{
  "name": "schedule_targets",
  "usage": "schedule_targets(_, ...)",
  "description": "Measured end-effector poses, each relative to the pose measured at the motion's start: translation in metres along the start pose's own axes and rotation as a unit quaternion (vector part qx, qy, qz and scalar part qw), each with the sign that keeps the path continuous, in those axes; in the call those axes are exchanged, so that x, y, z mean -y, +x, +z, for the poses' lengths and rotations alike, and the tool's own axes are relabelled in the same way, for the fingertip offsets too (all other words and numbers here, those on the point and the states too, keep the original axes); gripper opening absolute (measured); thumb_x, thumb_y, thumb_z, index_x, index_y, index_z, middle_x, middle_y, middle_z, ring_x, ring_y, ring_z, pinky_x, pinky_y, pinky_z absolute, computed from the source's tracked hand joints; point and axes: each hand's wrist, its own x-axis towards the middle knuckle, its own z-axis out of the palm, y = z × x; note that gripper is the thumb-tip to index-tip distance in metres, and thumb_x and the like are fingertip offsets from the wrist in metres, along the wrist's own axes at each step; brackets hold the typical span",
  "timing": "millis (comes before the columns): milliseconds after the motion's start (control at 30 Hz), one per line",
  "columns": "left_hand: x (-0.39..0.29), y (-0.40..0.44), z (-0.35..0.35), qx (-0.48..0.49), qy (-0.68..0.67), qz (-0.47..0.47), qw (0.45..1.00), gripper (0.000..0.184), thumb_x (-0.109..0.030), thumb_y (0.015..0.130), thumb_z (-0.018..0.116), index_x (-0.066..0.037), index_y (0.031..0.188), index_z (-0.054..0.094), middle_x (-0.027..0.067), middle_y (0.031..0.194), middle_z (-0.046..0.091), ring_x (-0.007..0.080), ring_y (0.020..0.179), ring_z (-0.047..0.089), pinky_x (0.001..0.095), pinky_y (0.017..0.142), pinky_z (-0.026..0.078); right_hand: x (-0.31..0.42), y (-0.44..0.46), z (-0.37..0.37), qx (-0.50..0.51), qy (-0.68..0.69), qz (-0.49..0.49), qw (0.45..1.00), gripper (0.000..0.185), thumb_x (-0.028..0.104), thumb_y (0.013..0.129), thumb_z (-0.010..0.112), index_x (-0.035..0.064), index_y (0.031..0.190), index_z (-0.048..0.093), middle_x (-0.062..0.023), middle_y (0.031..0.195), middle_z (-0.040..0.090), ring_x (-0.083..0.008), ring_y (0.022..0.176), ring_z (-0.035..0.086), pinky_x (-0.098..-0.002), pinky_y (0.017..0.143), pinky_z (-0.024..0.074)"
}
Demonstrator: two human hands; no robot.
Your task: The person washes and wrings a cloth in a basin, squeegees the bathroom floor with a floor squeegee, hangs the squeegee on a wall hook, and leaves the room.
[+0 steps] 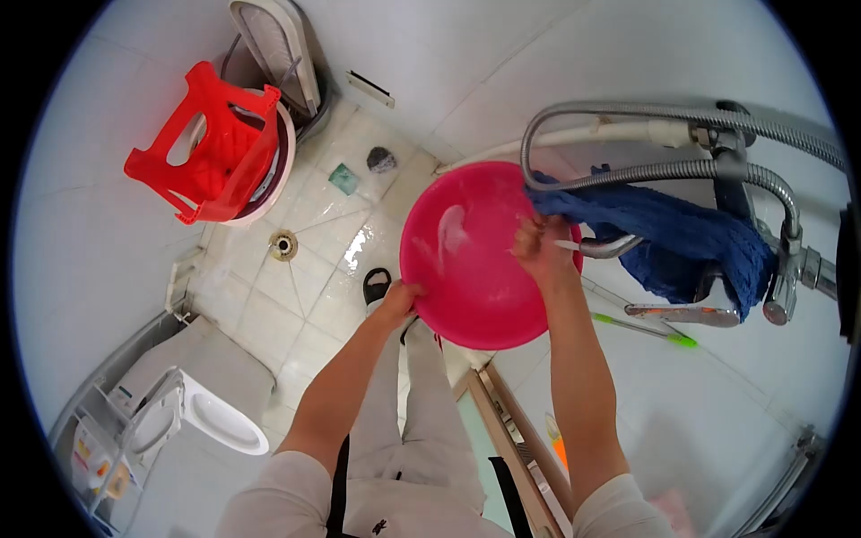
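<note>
A bright pink plastic basin (484,296) is in front of me, with whitish foam or wet streaks inside. My left hand (401,300) grips its near-left rim. Over the basin's right side, my right hand (543,244) is closed with curled fingers; what is in them, if anything, is hidden. A metal faucet spout (614,247) ends beside my right wrist, with a whitish stream at its tip. Blue cloth (673,220) is draped over the faucet, and one end reaches the fingers of my right hand; I cannot tell whether they hold it.
A flexible metal shower hose (628,108) loops above the cloth. To the left, a red plastic stool (229,148) sits upside down on stacked basins. The wet tiled floor has a drain (283,245), a green pad (343,178) and a dark scrubber (381,160). A toilet (224,421) stands lower left.
</note>
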Motion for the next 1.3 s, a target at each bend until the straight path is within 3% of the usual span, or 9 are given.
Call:
schedule_targets(133,-0.034,-0.035,-0.003,-0.054,0.137,-0.035,0.988,0.020,-0.010,0.073,0.063,-0.002,0.091,0.064,0.0043,0.071,0.060,0.0134,0.053,0.055,0.0274,0.043,0.038,-0.020,-0.011,-0.035,-0.274,-0.669,-0.407,0.559,0.032,0.037,0.090,0.057,0.0069,0.081,0.058,-0.0083,0.067,0.056,-0.0223,0.065,0.057,-0.0385,0.058,0.0451)
schedule_targets(233,-0.089,-0.062,0.006,-0.110,0.372,-0.021,0.921,0.026,-0.015,0.067,0.067,0.003,0.085,0.067,0.0091,0.069,0.063,0.0178,0.054,0.058,0.0317,0.045,0.042,-0.031,-0.044,-0.057,-0.342,-0.718,-0.341,0.501,0.035,0.027,0.088,0.057,-0.0002,0.109,0.060,-0.0158,0.086,0.064,-0.0317,0.083,0.059,-0.0415,0.081,0.0467)
schedule_targets(533,-0.087,-0.019,0.070,-0.363,0.601,0.389,0.597,0.052,-0.019,0.076,0.066,0.000,0.123,0.053,0.0200,0.104,0.064,0.0368,0.098,0.060,0.0436,0.088,0.046,-0.040,-0.107,-0.102,-0.212,-0.325,-0.165,0.907,0.028,0.006,0.075,0.063,-0.0017,0.102,0.060,-0.0062,0.095,0.064,-0.0149,0.087,0.059,-0.0293,0.076,0.0475)
schedule_targets(667,-0.064,0.021,0.173,-0.037,0.028,0.170,0.984,0.019,-0.017,0.091,0.054,-0.003,0.101,0.062,0.0108,0.095,0.063,0.0257,0.091,0.059,0.0375,0.079,0.048,-0.039,-0.123,-0.105,-0.320,-0.388,-0.193,0.842,0.034,-0.001,0.075,0.056,-0.0057,0.108,0.059,-0.0101,0.098,0.065,-0.0182,0.087,0.062,-0.0285,0.081,0.0482)
schedule_targets(833,-0.055,0.094,0.231,0.111,-0.332,0.025,0.936,0.025,-0.026,0.096,0.042,-0.011,0.088,0.060,0.0022,0.076,0.059,0.0188,0.072,0.058,0.0309,0.065,0.049,-0.041,-0.136,-0.096,-0.296,-0.378,-0.219,0.849,0.033,-0.003,0.072,0.056,-0.0049,0.105,0.059,-0.0091,0.098,0.064,-0.0182,0.091,0.060,-0.0286,0.082,0.0472)
schedule_targets(967,-0.051,0.109,0.249,-0.009,0.076,0.198,0.977,0.028,-0.030,0.095,0.043,-0.009,0.085,0.059,0.0094,0.073,0.061,0.0293,0.073,0.062,0.0373,0.064,0.050,-0.050,-0.133,-0.097,-0.288,-0.276,-0.231,0.887,0.021,-0.007,0.070,0.059,0.0011,0.089,0.058,-0.0036,0.086,0.061,-0.0127,0.079,0.056,-0.0255,0.071,0.0448)
schedule_targets(1033,-0.036,0.114,0.252,-0.134,0.507,0.462,0.715,0.029,-0.032,0.094,0.046,-0.007,0.088,0.059,0.0136,0.073,0.062,0.0347,0.075,0.063,0.0419,0.065,0.050,-0.052,-0.134,-0.099,-0.311,-0.263,-0.218,0.887,0.022,-0.008,0.071,0.058,0.0006,0.091,0.059,-0.0043,0.086,0.062,-0.0136,0.079,0.057,-0.0259,0.071,0.0454)
schedule_targets(1133,-0.040,0.073,0.225,-0.129,0.405,0.323,0.846,0.031,-0.030,0.090,0.055,-0.001,0.100,0.061,0.0218,0.082,0.064,0.0377,0.084,0.064,0.0464,0.071,0.049,-0.047,-0.153,-0.081,-0.320,-0.197,-0.148,0.915,0.026,-0.006,0.073,0.058,-0.0001,0.098,0.059,-0.0057,0.088,0.062,-0.0166,0.081,0.059,-0.0282,0.074,0.0482)
schedule_targets(1300,-0.070,-0.036,0.135,-0.282,0.645,0.347,0.619,0.038,-0.028,0.080,0.066,-0.002,0.108,0.059,0.0199,0.110,0.059,0.0355,0.105,0.055,0.0447,0.089,0.045,-0.048,-0.160,-0.085,-0.301,-0.119,-0.107,0.940,0.034,-0.004,0.073,0.055,-0.0006,0.107,0.056,-0.0082,0.097,0.063,-0.0219,0.090,0.062,-0.0340,0.083,0.0510)
